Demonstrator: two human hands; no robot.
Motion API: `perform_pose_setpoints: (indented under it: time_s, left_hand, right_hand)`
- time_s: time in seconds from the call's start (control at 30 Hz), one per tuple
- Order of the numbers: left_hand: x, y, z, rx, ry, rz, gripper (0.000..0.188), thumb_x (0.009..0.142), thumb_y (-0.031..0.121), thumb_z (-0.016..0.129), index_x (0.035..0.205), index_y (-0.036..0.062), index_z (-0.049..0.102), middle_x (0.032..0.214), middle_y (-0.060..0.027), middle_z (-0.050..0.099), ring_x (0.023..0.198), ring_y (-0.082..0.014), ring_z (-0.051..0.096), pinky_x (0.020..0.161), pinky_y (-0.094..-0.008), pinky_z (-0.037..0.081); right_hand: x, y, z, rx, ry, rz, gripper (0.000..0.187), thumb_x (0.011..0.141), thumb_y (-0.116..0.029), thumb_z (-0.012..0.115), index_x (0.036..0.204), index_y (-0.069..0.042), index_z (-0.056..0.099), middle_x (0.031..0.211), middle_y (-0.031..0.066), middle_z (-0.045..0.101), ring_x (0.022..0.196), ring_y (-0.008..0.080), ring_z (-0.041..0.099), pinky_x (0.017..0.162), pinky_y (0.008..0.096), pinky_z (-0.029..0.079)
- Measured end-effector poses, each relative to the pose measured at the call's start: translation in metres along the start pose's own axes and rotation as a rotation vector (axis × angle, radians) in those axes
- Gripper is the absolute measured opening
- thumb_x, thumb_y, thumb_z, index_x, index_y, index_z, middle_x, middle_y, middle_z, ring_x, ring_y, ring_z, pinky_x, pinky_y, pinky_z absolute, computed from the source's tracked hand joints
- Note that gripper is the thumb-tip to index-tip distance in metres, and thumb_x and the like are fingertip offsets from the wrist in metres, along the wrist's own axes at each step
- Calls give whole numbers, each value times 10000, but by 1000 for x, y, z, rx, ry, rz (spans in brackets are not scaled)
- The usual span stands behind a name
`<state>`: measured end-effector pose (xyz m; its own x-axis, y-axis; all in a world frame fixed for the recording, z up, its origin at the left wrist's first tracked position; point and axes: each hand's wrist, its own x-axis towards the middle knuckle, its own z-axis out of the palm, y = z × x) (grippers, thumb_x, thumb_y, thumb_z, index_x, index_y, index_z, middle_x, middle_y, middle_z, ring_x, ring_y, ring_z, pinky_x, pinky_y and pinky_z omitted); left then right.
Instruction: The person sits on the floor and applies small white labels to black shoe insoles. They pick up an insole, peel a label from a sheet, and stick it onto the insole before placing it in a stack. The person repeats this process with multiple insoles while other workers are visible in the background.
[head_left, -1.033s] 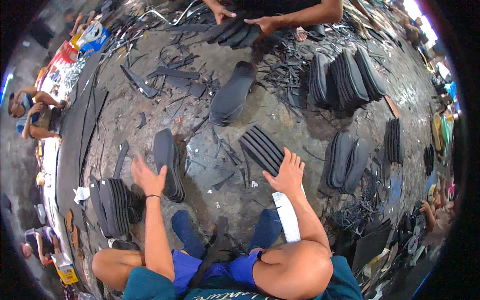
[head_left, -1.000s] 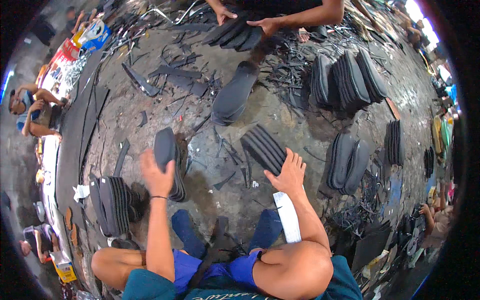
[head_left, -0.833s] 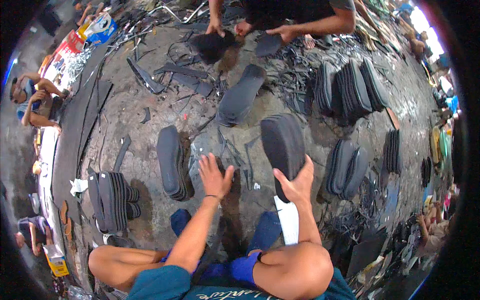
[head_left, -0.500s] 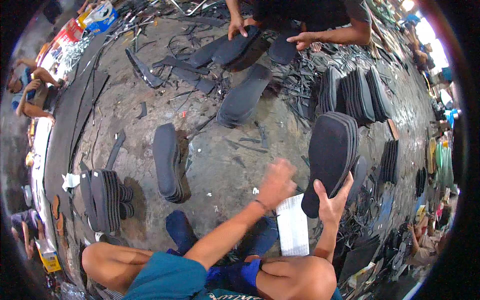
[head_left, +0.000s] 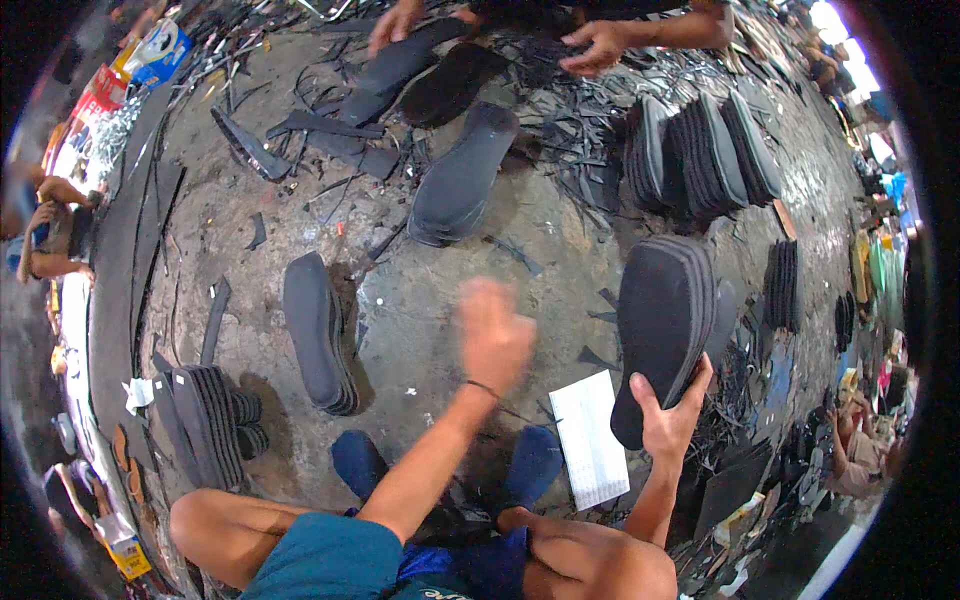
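Raised higher since before: stack of black soles (head_left: pixel 662 320) clamped in right hand (head_left: pixel 668 422); left hand (head_left: pixel 492 335) blurred beside it, grip unclear.

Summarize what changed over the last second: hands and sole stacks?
The right hand took hold of the stack of black soles that lay fanned on the floor ahead, lifted it and carried it right; it now holds it upright. The left hand left the stack at left and swung toward centre, blurred. That stack and the white paper stayed.

Both arms out, low in the frame

Left hand (head_left: pixel 492 335) blurred, open, mid-frame; right hand (head_left: pixel 668 420) gripping, raised at lower right.
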<state>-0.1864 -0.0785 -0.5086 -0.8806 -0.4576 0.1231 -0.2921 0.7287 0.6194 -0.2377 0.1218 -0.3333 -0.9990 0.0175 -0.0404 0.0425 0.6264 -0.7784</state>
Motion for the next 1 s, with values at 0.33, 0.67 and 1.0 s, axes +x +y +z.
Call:
perform_pose_setpoints:
  time_s: [0.33,0.67,1.0]
  left_hand:
    - [-22,-57,7,-127,19,-64,111,910,117,595,1001,70,637,1116,-111,578,1072,-342,511,897,-434,424]
    - [-90,-25,-22,-422,28,157,279,930,31,546,1208,7,562,1151,-153,647,999,-218,649,881,-343,517]
    - [5,24,-287,35,-160,376,1050,713,182,797,1539,9,173,1574,-217,222,1467,-393,203,1167,-433,272]
  right_hand:
    - [-48,-7,10,116,-39,-115,988,661,-289,903,1393,70,348,1313,220,502,1225,314,499,1070,391,361]
    - [-43,-37,58,-213,-105,-451,985,620,-411,866,1338,69,393,1216,248,526,1108,419,526,956,498,407]
    - [-62,10,151,121,-370,-610,930,622,-345,859,1326,23,375,1199,205,480,1079,365,498,955,474,387]
